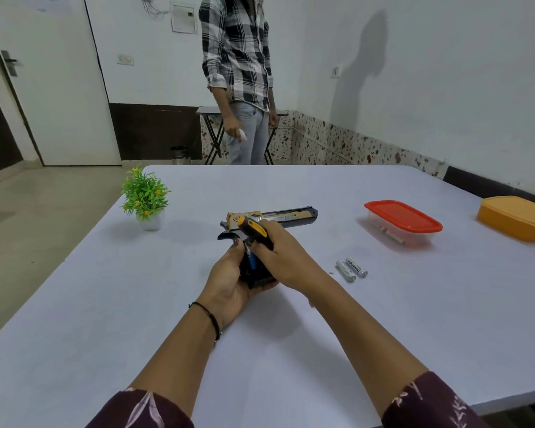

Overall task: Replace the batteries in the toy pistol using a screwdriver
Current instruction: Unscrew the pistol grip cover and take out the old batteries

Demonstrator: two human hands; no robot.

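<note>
— Fingers (234, 247), state?
— Left hand (229, 281): curled round the toy pistol (291, 216) at its grip. Right hand (278, 257): clamped on screwdriver (254, 228), tip down at grip.
— Handling?
— Probably light, rigid plastic; take by grip. Barrel points away over bench (105, 304). Batteries (356, 267): two, near, right, untouched.

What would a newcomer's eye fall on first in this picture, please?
Probably the toy pistol, held at the middle of the table with a yellow-and-black screwdriver at its handle. Next, two loose batteries lie to its right, nearer than a red-lidded box. A person in a checked shirt stands beyond the far edge.
</note>
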